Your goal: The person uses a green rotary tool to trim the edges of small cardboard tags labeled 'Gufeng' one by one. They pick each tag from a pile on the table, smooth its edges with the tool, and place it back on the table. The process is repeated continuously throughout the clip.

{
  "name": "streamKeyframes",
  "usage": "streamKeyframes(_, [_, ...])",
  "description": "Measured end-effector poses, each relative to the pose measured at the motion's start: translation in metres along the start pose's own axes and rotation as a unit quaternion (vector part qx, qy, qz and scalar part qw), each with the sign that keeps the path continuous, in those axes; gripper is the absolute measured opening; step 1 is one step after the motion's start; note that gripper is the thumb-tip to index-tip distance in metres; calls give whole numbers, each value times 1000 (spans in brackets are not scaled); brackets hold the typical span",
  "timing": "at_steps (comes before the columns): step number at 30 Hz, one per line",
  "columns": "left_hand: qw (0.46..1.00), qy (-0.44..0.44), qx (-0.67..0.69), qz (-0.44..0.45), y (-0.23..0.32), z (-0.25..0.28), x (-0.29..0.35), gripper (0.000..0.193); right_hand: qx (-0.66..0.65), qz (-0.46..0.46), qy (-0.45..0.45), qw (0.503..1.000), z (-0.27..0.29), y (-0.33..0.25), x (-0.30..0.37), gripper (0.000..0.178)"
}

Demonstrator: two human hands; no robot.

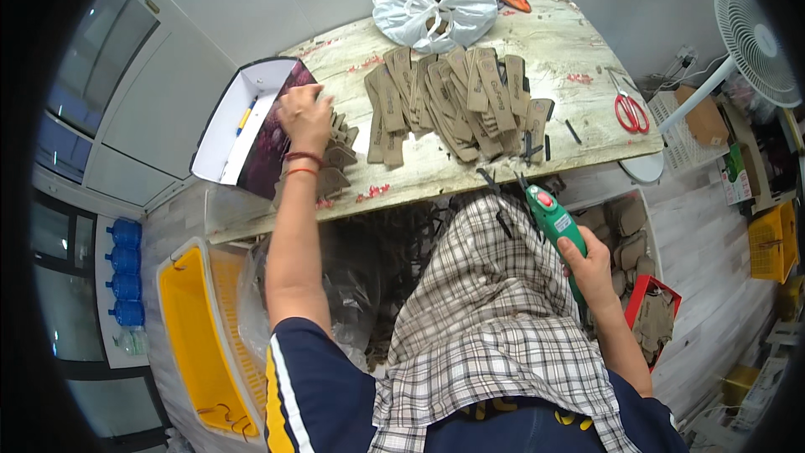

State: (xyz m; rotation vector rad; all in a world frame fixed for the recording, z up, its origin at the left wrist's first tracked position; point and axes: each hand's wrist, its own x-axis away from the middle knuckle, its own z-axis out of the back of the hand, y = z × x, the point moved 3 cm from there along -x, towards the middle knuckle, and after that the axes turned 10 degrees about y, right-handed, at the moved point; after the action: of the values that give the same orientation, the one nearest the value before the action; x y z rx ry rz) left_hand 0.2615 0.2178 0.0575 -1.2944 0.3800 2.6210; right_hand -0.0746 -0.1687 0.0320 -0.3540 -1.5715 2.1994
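Observation:
My right hand (590, 265) is closed around a green handheld power tool (551, 220) with a red switch. The tool's dark tip points up at the near table edge, above my lap. Over at the table's left side, my left hand (306, 117) has its fingers bent down beside the dark purple wall of a box; what they hold, if anything, is hidden. Several tan fabric pieces (335, 157) stand stacked under and next to that wrist. A spread pile of long tan printed straps (453, 101) lies in the middle of the table.
The open box (220, 130) holds a blue and yellow pen. Farther back on the table (335, 63) sits a white plastic bag (434, 4). Red-handled scissors (631, 113) lie at right, near a fan (755, 42). A yellow crate (186, 319) stands at lower left.

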Motion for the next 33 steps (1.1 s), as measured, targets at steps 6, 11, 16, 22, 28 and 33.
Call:
streamKeyframes(6, [998, -34, -54, -6, 100, -78, -24, 28, 7, 6, 11, 1000, -4, -1, -4, 32])
streamKeyframes(11, [995, -57, 5, 83, 115, -105, -24, 24, 4, -11, 16, 1000, -2, 2, -6, 32])
streamKeyframes(16, [868, -2, 390, 306, 127, -75, -19, 12, 6, 14, 27, 1000, -6, -9, -16, 33])
streamKeyframes(22, [570, -41, 692, 440, 189, 4, 32, 12, 8, 82, 61, 995, -18, -49, -26, 36])
streamKeyframes(28, [457, -76, 710, 531, 247, 37, 94, 6, 18, 69, 59, 996, -16, -39, -16, 40])
streamKeyframes(33, [452, -118, 696, 544, 272, 46, 112, 5, 17, 46, 56, 997, -3, -30, -5, 38])
